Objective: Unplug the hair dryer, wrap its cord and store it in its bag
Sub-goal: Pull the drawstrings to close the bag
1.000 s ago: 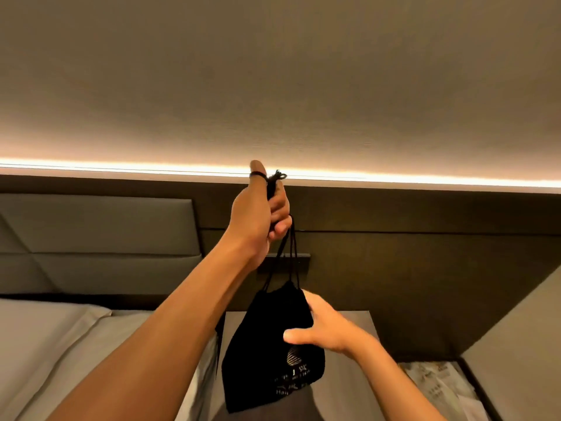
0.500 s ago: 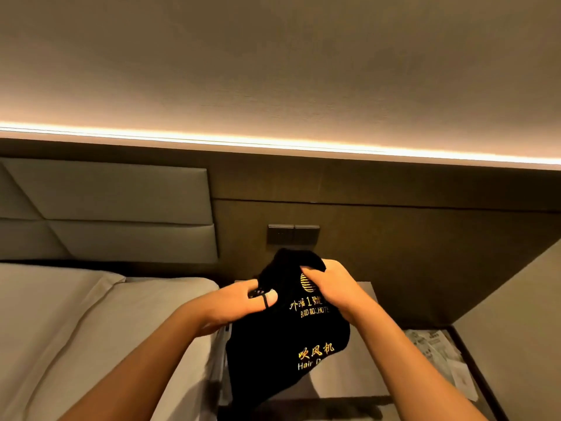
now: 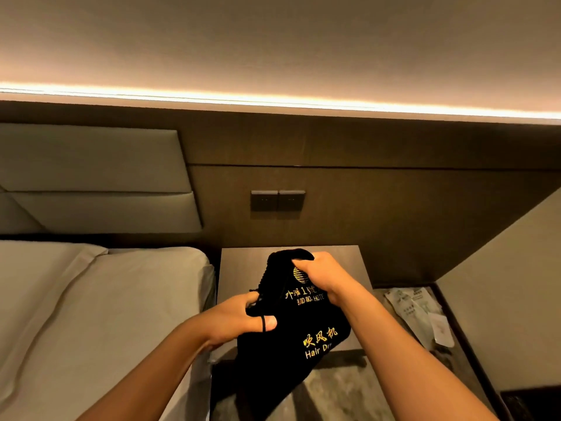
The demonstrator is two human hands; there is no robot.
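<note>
A black drawstring bag [image 3: 296, 323] with gold lettering that reads "Hair Dr…" is held over the nightstand [image 3: 239, 268]. My left hand [image 3: 239, 320] grips the bag's left side, and the black drawstring loops around its thumb. My right hand [image 3: 321, 276] clutches the gathered top of the bag. The bag looks full and its mouth is drawn together. The hair dryer and its cord are hidden from view.
A bed with pale sheets [image 3: 91, 314] lies to the left, under a padded headboard [image 3: 91, 177]. Two dark wall plates [image 3: 277, 200] sit on the wood panel above the nightstand. Paper packets [image 3: 422, 311] lie in a recess on the right.
My left hand came down from holding the drawstring high overhead to the bag's side. My right hand shifted to the bag's top, and both lowered the bag toward the nightstand.
</note>
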